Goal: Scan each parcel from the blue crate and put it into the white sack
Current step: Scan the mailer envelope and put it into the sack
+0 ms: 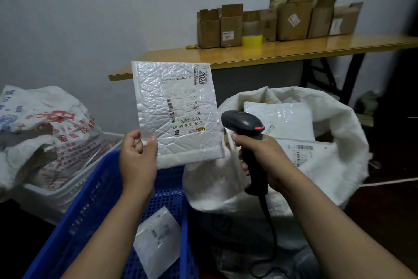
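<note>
My left hand (138, 158) pinches the lower left corner of a white bubble-mailer parcel (176, 106) and holds it upright above the blue crate (95, 201), label side toward me. My right hand (260, 156) grips a black barcode scanner (244, 124) just right of the parcel, its head level with the label's lower edge. One more white parcel (158, 240) lies flat in the crate. The white sack (339, 124) stands open to the right, with two white parcels (280, 120) inside.
A white bin with printed sacks (45, 124) stands left of the crate. Behind, a wooden table (271, 52) carries several cardboard boxes (291, 18) and a yellow tape roll (252, 41). The scanner's cable (269, 222) hangs down between crate and sack.
</note>
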